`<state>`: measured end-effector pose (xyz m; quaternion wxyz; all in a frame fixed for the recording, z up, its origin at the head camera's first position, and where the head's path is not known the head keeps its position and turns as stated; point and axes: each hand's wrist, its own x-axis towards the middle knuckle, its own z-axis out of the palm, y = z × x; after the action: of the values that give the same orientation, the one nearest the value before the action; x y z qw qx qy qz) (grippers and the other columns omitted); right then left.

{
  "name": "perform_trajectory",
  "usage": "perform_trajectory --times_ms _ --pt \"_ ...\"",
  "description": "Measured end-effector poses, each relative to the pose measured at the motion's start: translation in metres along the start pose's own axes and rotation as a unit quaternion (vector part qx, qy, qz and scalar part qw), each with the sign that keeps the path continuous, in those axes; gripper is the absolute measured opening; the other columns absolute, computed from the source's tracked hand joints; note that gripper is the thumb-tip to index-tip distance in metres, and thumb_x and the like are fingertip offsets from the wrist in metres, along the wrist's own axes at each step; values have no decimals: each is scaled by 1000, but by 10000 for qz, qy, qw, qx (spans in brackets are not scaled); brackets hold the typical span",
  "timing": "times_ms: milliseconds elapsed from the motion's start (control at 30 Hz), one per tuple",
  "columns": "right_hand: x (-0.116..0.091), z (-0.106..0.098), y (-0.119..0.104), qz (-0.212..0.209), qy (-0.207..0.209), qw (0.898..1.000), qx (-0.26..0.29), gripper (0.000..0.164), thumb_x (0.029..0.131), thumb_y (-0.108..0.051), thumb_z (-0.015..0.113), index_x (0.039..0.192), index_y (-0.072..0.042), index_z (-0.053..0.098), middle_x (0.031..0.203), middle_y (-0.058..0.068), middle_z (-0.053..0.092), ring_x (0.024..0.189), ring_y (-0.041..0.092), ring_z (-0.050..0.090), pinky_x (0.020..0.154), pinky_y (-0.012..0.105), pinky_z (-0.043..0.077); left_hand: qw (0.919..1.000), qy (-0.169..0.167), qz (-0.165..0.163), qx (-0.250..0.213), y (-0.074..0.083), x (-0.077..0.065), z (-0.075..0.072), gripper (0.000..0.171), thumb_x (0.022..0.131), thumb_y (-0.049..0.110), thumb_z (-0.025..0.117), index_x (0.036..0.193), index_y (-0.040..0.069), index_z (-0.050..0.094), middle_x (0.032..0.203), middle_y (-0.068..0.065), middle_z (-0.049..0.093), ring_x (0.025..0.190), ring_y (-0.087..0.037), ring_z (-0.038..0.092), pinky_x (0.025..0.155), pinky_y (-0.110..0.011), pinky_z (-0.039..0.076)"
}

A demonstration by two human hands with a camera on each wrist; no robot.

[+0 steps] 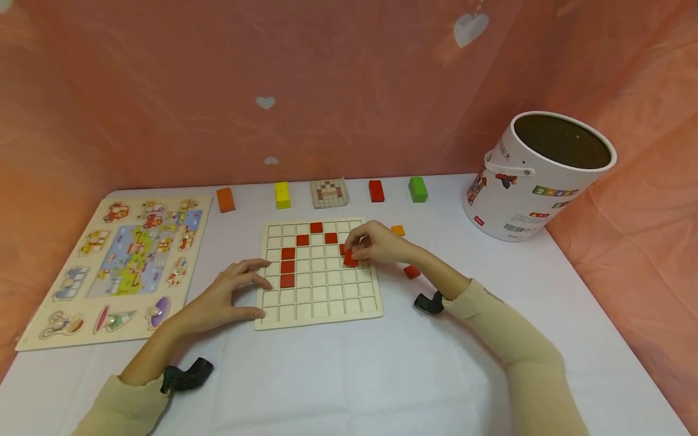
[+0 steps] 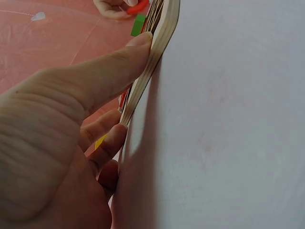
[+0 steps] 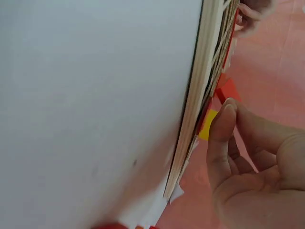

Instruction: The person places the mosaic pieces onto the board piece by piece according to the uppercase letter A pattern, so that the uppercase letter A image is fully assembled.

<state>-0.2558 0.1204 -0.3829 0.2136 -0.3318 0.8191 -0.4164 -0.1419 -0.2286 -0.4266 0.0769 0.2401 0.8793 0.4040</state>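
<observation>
A wooden grid board (image 1: 319, 315) lies on the white table with several red square tiles (image 1: 287, 266) set in its cells in an arch-like pattern. My right hand (image 1: 376, 243) pinches another red tile (image 1: 350, 260) between thumb and fingers, over the board's right side. In the right wrist view that tile (image 3: 228, 90) looks tilted at the fingertips. Against the board's left edge rest the thumb and fingertips of my left hand (image 1: 223, 298), spread apart. The left wrist view shows the thumb touching the board's edge (image 2: 159, 52).
A picture puzzle board (image 1: 76, 324) lies at left. Along the back stand orange (image 1: 225, 200), yellow (image 1: 282, 195), red (image 1: 376, 191) and green (image 1: 418, 189) blocks and a pattern card (image 1: 329, 193). Right of the board lie orange (image 1: 398, 230) and red (image 1: 411, 272) tiles, then a white bucket (image 1: 504, 200).
</observation>
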Motion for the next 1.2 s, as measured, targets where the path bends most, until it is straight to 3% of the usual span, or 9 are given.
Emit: perform_trajectory --times_ms 400,667,867,967,1033,1100,1200 --pt "7 5 -2 297 -138 9992 -231 13 88 7 69 100 4 73 87 9 67 79 17 57 70 22 49 10000 -5 -45 13 0 0 0 37 77 25 87 109 23 68 151 -14 40 140 -43 29 107 -71 17" --pt "0 5 -2 199 4 9991 -377 13 88 5 70 102 5 73 93 10 70 82 18 60 75 24 51 10000 1 -45 7 2 0 0 36 78 25 86 108 22 68 151 -15 40 139 -44 29 106 -72 19" --pt "-14 8 -6 -86 521 9966 -627 12 90 4 68 101 4 72 98 10 68 87 19 59 78 25 50 10000 20 8 59 2 -1 0 35 78 26 86 108 21 68 150 -15 40 138 -43 31 105 -72 19" --pt "-28 15 -14 -218 835 9864 -1402 11 93 -5 67 102 0 72 98 8 64 88 20 56 76 30 49 10000 2 -17 56 1 -1 0 36 78 26 86 109 22 68 151 -14 40 139 -43 30 105 -71 20" --pt "-39 20 -20 -222 806 9731 -2147 20 95 -16 68 109 -2 71 107 9 62 97 24 55 82 35 49 10000 4 -16 53 1 -1 0 37 78 26 86 109 23 68 151 -14 40 138 -43 30 105 -71 20" --pt "-49 24 -23 -114 480 9567 -2867 37 97 -30 65 125 -5 67 129 11 58 118 29 51 95 45 46 10000 3 4 54 1 -1 0 37 77 25 87 109 23 68 151 -14 40 138 -43 29 105 -71 20" --pt "-61 29 -24 93 -278 9401 -3397 61 99 -46 57 147 -9 49 158 10 35 146 37 25 111 61 26 10000 2 15 40 0 0 1 37 77 25 87 109 22 68 151 -14 40 138 -43 30 105 -71 19"
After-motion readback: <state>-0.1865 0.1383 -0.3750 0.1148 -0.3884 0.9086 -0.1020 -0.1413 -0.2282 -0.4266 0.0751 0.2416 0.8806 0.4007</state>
